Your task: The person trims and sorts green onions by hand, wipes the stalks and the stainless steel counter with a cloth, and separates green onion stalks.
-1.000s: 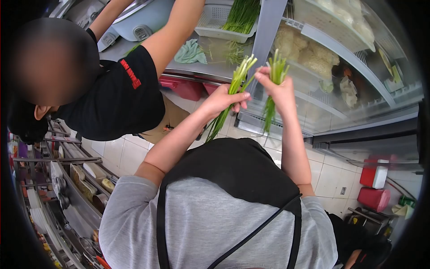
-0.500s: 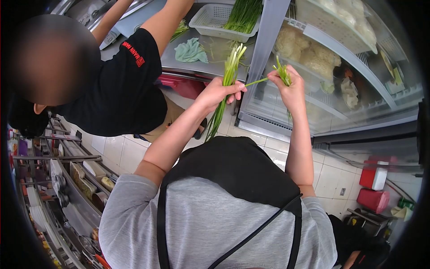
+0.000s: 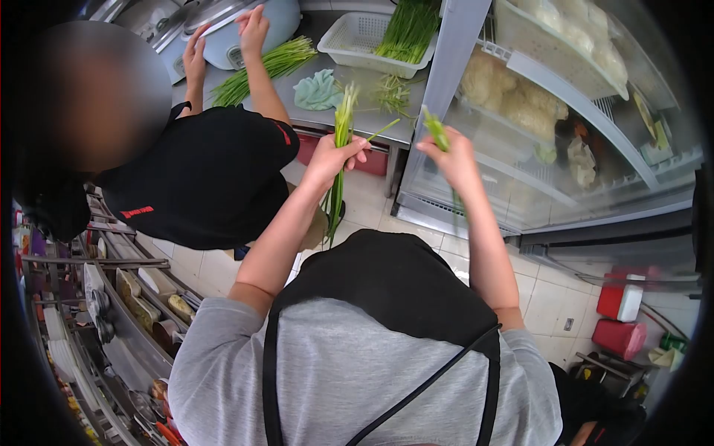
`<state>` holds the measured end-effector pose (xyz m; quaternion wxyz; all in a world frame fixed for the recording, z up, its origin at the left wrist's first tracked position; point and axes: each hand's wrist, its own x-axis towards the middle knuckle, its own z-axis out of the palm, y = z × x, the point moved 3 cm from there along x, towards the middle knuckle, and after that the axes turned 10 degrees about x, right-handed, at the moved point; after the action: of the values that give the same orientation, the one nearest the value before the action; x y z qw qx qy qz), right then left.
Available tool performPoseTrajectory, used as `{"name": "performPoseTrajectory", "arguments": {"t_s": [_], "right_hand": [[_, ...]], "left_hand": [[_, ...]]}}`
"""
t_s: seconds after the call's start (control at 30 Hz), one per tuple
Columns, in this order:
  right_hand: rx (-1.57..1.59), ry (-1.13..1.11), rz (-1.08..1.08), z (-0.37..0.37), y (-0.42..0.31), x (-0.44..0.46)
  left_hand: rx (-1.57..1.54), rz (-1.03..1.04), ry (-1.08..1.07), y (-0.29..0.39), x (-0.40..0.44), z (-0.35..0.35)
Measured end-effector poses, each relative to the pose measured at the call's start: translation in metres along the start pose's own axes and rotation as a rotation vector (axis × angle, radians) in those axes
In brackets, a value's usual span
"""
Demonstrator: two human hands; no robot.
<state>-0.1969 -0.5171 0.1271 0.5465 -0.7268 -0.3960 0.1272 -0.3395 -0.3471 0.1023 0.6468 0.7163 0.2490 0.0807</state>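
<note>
1. Green stalks with pale ends, gathered in a long bundle [image 3: 343, 123], stand almost upright just above the middle of the frame; the left hand [image 3: 332, 157] grips them, its fingers closed around the bundle, with the pale ends up and the darker green ends hanging below the hand.
2. One single green stalk [image 3: 385, 130] slants out from the left hand toward the upper right; its tip is apart from the right hand [image 3: 452, 156].
3. Right of the middle, the right hand holds a smaller green bunch [image 3: 436, 132], fingers closed on it; the bunch is tilted and blurred, so its separate stalks are hard to tell.
4. At the upper middle, a grey metal worktop [image 3: 312, 117] carries a crumpled pale green cloth [image 3: 317, 91]; loose green scraps [image 3: 391, 94] lie to its right; a white perforated plastic basket [image 3: 346, 41] behind them holds long dark green stalks [image 3: 410, 31].
5. Toward the upper left, a leafy green heap [image 3: 275, 63] lies on the worktop, near a pale blue rounded appliance [image 3: 260, 33]; a co-worker in a black shirt [image 3: 201, 178] has both hands raised near it.
6. On the upper right stands a clear-fronted refrigerator [image 3: 520, 167]; bagged pale food [image 3: 513, 100] shows inside.
</note>
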Motion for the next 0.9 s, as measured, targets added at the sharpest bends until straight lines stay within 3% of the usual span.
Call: {"name": "performPoseTrajectory", "arguments": {"t_s": [0.17, 0.27, 0.3, 0.37, 0.43, 0.5, 0.63, 0.73, 0.9], "right_hand": [[-0.107, 0.209, -0.037, 0.050, -0.007, 0.074], [-0.171, 0.447, -0.310, 0.071, 0.016, 0.097], [-0.167, 0.445, -0.317, 0.069, 0.012, 0.094], [-0.029, 0.280, 0.013, 0.064, 0.008, 0.076], [0.032, 0.251, -0.018, 0.066, 0.008, 0.063], [0.591, -0.054, 0.417, 0.082, 0.009, 0.050], [0.805, -0.228, 0.339, 0.102, -0.015, 0.039], [0.950, -0.003, 0.259, 0.095, -0.027, 0.043], [0.863, -0.027, 0.172, 0.104, -0.053, 0.049]], "left_hand": [[-0.115, 0.004, 0.157, -0.008, -0.002, -0.008], [-0.191, -0.006, 0.201, -0.011, -0.004, -0.018], [-0.191, -0.002, 0.207, -0.009, -0.005, -0.022], [-0.235, -0.009, 0.229, -0.008, -0.009, -0.028], [-0.268, 0.000, 0.195, -0.007, -0.009, -0.030], [-0.291, 0.013, 0.158, -0.003, -0.008, -0.030], [-0.251, -0.078, -0.051, 0.010, -0.018, -0.028], [-0.347, -0.077, -0.061, 0.013, -0.022, -0.038], [-0.264, -0.038, -0.082, 0.008, -0.021, -0.065]]}}
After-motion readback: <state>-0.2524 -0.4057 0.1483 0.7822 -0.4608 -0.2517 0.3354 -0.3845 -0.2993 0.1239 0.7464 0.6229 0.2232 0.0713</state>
